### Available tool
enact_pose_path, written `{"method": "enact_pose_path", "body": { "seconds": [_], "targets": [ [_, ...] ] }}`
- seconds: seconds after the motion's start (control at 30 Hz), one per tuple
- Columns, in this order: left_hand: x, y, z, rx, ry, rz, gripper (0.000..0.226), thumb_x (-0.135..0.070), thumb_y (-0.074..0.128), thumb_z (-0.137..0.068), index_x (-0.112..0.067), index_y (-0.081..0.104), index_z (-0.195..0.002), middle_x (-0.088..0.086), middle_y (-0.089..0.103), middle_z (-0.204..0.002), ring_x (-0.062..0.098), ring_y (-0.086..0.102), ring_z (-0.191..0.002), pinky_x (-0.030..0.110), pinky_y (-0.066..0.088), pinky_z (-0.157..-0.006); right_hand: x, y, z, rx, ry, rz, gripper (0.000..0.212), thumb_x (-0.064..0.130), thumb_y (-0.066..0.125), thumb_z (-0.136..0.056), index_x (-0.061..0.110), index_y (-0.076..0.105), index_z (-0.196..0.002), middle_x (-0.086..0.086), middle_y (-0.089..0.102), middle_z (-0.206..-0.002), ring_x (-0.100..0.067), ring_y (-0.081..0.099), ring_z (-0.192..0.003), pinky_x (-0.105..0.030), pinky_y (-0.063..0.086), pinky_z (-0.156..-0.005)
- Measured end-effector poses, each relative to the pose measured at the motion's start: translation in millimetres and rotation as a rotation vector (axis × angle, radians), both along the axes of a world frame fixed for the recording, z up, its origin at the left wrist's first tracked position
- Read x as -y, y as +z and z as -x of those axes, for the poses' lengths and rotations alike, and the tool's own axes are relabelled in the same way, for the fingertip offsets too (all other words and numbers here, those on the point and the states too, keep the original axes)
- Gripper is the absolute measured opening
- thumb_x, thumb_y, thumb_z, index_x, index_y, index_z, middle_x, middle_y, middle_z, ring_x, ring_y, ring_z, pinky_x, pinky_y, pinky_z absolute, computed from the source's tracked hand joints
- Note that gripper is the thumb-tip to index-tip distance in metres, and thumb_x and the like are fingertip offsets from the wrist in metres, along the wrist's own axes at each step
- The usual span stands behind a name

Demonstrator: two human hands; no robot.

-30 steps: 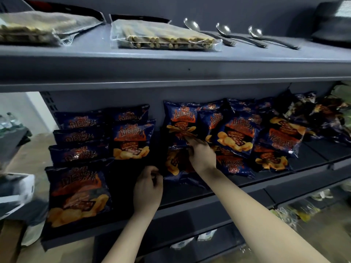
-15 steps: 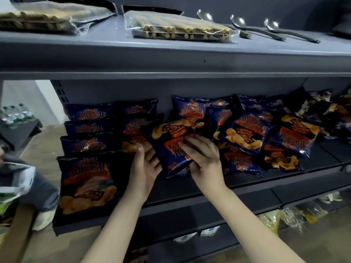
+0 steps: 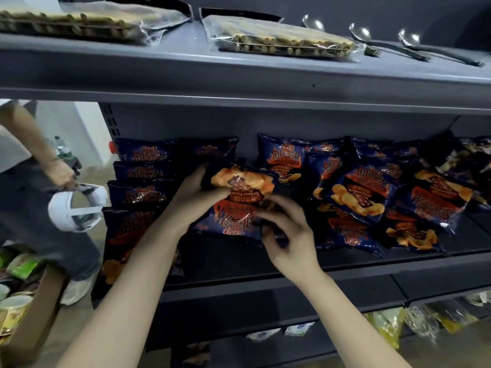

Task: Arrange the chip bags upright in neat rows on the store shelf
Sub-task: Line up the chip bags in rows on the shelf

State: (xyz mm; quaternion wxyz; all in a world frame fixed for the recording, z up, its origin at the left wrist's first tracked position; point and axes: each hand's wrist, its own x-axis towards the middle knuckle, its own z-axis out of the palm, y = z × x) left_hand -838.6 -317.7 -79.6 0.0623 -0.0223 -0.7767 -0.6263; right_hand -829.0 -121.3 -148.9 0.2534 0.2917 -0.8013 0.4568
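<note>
Both forearms reach up to the middle shelf (image 3: 265, 273). The right hand (image 3: 291, 236) pinches the lower right edge of a bag (image 3: 239, 205) with curled fingers. The left hand (image 3: 195, 199) grips the bag's left side, thumb laid across the front.

A second ago the right hand was only reaching into the heap (image 3: 372, 197) and the left sat at the bare gap. Since then one bag has come out and been turned between both hands. It is now held over that gap with its print upside down, so it probably needs another half turn before it can stand.

Behind it, the left row (image 3: 140, 192) stands tidy, while the heap on the right still slumps.
</note>
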Motion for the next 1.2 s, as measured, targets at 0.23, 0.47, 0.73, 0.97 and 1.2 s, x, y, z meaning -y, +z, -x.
{"method": "enact_pose_path", "body": {
  "seconds": [0.23,0.47,0.73,0.97,1.2],
  "targets": [
    [10,46,9,0.069,-0.203,0.364,0.075,-0.01,0.066,-0.083,-0.011,0.024,-0.146,-0.006,0.037,-0.144,-0.001,0.035,-0.116,0.003,0.023,-0.085,-4,47,3,0.257,-0.112,0.081,0.06,0.045,0.061,-0.08,0.034,0.04,-0.135,0.017,0.049,-0.126,-0.012,0.042,-0.126,-0.027,0.038,-0.101],
    [11,49,-2,0.238,-0.521,0.737,0.076,-0.021,0.069,-0.082,-0.028,0.026,-0.144,-0.016,0.031,-0.144,-0.007,0.025,-0.12,0.009,0.02,-0.096,11,40,-6,0.714,0.231,-0.092,0.071,0.025,0.075,-0.076,0.04,0.037,-0.135,0.021,0.06,-0.119,0.006,0.053,-0.113,-0.019,0.042,-0.098],
    [24,23,-6,-0.44,0.198,0.599,0.071,-0.032,0.07,-0.079,-0.029,0.034,-0.14,-0.002,0.042,-0.138,0.013,0.038,-0.128,0.028,0.033,-0.106,39,34,8,0.816,0.033,0.44,0.035,0.006,0.068,-0.081,0.026,0.056,-0.108,0.0,0.069,-0.099,-0.01,0.067,-0.091,-0.037,0.053,-0.088],
    [29,3,-7,-0.095,0.299,0.057,0.075,-0.037,0.072,-0.076,-0.024,0.032,-0.139,-0.012,0.05,-0.126,0.009,0.057,-0.108,0.022,0.048,-0.087,71,34,9,1.046,0.327,1.023,0.052,0.007,0.066,-0.077,0.008,0.051,-0.127,-0.007,0.068,-0.113,-0.019,0.066,-0.104,-0.032,0.053,-0.088],
    [38,1,-4,-0.01,0.213,-0.246,0.053,-0.026,0.077,-0.072,-0.025,0.053,-0.119,-0.002,0.065,-0.114,0.017,0.061,-0.107,0.046,0.047,-0.097,76,24,15,1.074,0.448,1.022,0.098,0.037,0.093,-0.043,0.022,0.051,-0.13,-0.007,0.064,-0.122,-0.024,0.062,-0.112,-0.037,0.054,-0.085]
  ]
}}
